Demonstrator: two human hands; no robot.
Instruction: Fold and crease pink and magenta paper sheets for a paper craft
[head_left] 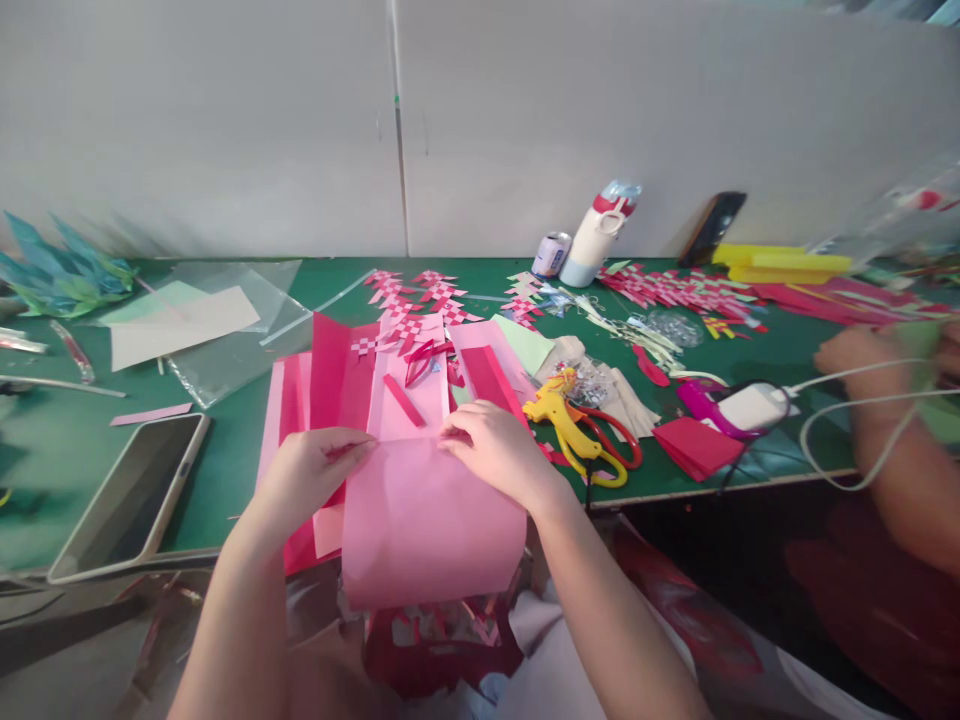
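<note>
A sheet of pink paper (435, 520) hangs in a curve over the table's front edge. My left hand (319, 465) pinches its upper edge near the left corner. Further right along that edge, my right hand (487, 450) pinches the paper too. Under and behind it lie dark pink and light pink sheets (341, 380). A narrow dark pink strip (403, 400) rests just beyond the pinched edge, with red-handled scissors (429, 358) behind it. Close to my right hand are a yellow glue gun (559, 415) and orange-handled scissors (611, 435).
Woven paper strips (405, 310) lie at the back, near a can (551, 255) and a bottle (596, 240). A phone (135, 495) is at the left front, plastic sleeves (232, 350) behind it. At right are a white charger with cable (754, 408) and another person's hand (862, 355).
</note>
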